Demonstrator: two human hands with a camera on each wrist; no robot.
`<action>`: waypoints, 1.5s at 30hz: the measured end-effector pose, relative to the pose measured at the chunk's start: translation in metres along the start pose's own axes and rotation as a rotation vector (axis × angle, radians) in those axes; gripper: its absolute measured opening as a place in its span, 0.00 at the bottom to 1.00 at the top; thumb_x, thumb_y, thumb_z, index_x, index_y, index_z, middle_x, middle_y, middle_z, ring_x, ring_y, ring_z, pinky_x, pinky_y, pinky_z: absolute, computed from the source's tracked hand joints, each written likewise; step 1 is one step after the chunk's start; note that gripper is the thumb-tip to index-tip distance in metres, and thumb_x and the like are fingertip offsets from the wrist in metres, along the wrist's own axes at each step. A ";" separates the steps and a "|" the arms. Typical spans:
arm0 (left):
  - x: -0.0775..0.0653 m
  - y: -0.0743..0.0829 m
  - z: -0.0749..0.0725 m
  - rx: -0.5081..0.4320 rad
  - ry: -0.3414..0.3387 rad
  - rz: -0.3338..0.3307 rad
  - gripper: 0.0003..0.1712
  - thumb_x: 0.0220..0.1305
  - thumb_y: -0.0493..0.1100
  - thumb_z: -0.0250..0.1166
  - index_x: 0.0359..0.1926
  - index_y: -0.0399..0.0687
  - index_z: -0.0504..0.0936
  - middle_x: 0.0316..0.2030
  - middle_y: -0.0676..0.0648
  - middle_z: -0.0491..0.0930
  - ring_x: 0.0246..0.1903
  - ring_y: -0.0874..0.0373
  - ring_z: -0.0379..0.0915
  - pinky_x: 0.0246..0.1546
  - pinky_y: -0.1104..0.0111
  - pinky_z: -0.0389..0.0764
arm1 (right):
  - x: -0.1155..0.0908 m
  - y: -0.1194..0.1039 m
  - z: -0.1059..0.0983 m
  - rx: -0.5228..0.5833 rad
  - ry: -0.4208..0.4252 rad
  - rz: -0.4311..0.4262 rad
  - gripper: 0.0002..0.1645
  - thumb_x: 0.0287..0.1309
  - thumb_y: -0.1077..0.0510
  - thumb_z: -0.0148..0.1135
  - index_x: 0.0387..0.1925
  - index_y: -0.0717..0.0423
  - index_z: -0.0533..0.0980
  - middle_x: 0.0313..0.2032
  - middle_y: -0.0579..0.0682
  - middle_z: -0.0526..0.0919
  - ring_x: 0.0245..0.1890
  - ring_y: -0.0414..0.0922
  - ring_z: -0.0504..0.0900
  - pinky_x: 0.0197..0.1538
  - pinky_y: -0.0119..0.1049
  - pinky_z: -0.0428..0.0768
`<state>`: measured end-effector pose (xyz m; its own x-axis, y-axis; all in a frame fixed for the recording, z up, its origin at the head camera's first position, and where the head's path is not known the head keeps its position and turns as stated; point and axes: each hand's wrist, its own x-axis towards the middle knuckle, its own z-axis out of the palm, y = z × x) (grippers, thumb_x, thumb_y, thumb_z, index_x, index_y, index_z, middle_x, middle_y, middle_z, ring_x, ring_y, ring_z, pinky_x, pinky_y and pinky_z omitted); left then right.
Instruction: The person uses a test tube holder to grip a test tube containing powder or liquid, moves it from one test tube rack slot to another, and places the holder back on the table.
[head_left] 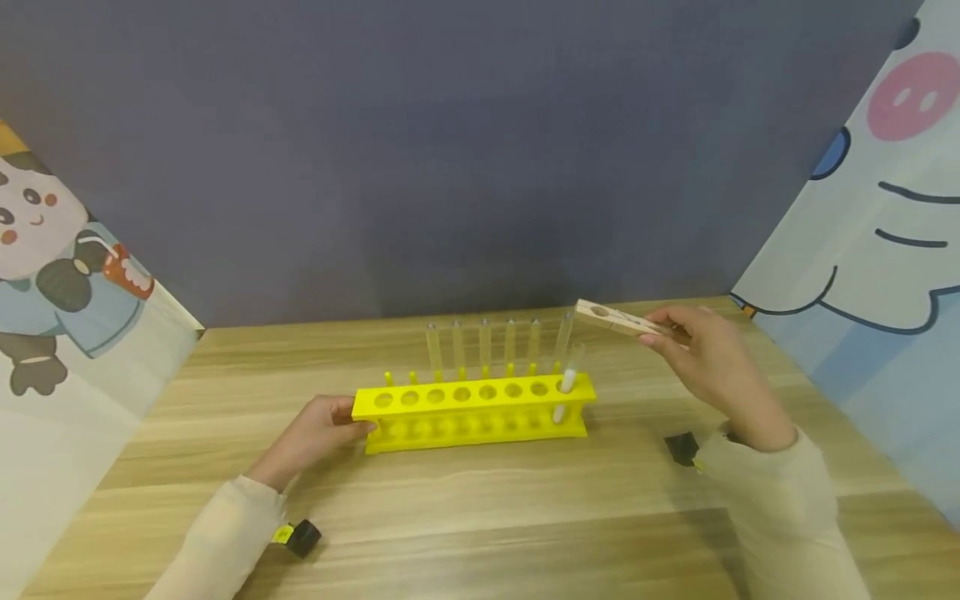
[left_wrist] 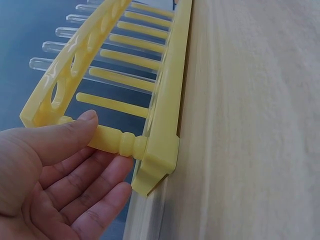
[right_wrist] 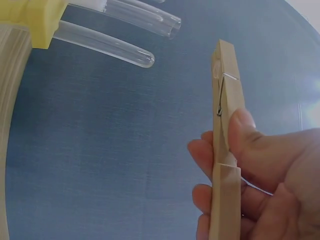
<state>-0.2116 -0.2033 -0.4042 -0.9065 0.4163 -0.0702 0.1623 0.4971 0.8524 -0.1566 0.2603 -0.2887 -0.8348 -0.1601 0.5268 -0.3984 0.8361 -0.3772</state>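
Note:
A yellow test tube rack (head_left: 474, 407) stands upright on the wooden table. My left hand (head_left: 318, 427) holds its left end; in the left wrist view the thumb lies over the end post (left_wrist: 107, 138) and the fingers curl beneath. Several clear test tubes (head_left: 485, 343) sit upside down on pegs along the back. In the rightmost hole stands a test tube with white contents (head_left: 567, 382), its open mouth up. My right hand (head_left: 716, 362) grips a wooden test tube clamp (head_left: 617, 318), which points left, above and to the right of that tube. The clamp's jaws hold nothing.
The wooden table (head_left: 465, 517) reaches back to a dark grey panel (head_left: 465, 150). Cartoon-printed panels flank it on the left (head_left: 67, 250) and right (head_left: 885, 225). Small black devices show at the left wrist (head_left: 303, 539) and right wrist (head_left: 682, 448).

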 end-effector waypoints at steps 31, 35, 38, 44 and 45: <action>-0.001 0.004 0.000 0.028 0.012 -0.004 0.19 0.60 0.41 0.65 0.51 0.38 0.80 0.49 0.42 0.81 0.47 0.53 0.76 0.44 0.70 0.78 | 0.003 0.001 0.010 -0.006 -0.069 -0.016 0.05 0.50 0.64 0.69 0.30 0.58 0.79 0.19 0.44 0.73 0.18 0.38 0.63 0.22 0.31 0.63; -0.001 0.006 -0.001 0.026 0.009 0.002 0.19 0.61 0.41 0.65 0.51 0.37 0.79 0.49 0.40 0.81 0.47 0.52 0.77 0.44 0.70 0.79 | 0.003 0.000 0.010 0.004 -0.092 -0.015 0.05 0.51 0.63 0.69 0.30 0.57 0.79 0.21 0.45 0.77 0.18 0.38 0.64 0.23 0.31 0.66; -0.002 0.007 -0.001 0.022 0.006 0.010 0.19 0.61 0.40 0.65 0.52 0.36 0.79 0.49 0.40 0.81 0.47 0.52 0.77 0.43 0.71 0.79 | 0.003 0.000 0.011 0.018 -0.111 -0.015 0.05 0.51 0.63 0.68 0.29 0.56 0.78 0.22 0.45 0.78 0.19 0.38 0.65 0.23 0.31 0.66; -0.002 0.006 -0.001 0.029 0.010 0.011 0.18 0.61 0.41 0.65 0.51 0.37 0.80 0.48 0.41 0.81 0.47 0.54 0.77 0.43 0.72 0.78 | 0.002 0.001 0.013 0.030 -0.138 -0.004 0.04 0.52 0.63 0.67 0.30 0.56 0.78 0.22 0.46 0.79 0.18 0.38 0.66 0.23 0.31 0.68; -0.001 0.006 -0.001 0.028 0.008 0.015 0.18 0.61 0.41 0.65 0.51 0.37 0.80 0.48 0.41 0.81 0.46 0.54 0.77 0.43 0.72 0.78 | 0.002 0.001 0.013 0.029 -0.140 -0.004 0.04 0.52 0.63 0.67 0.29 0.56 0.78 0.22 0.46 0.79 0.18 0.38 0.66 0.23 0.31 0.68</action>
<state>-0.2099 -0.2017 -0.3989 -0.9069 0.4179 -0.0538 0.1864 0.5123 0.8383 -0.1639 0.2538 -0.2975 -0.8774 -0.2367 0.4173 -0.4106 0.8203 -0.3981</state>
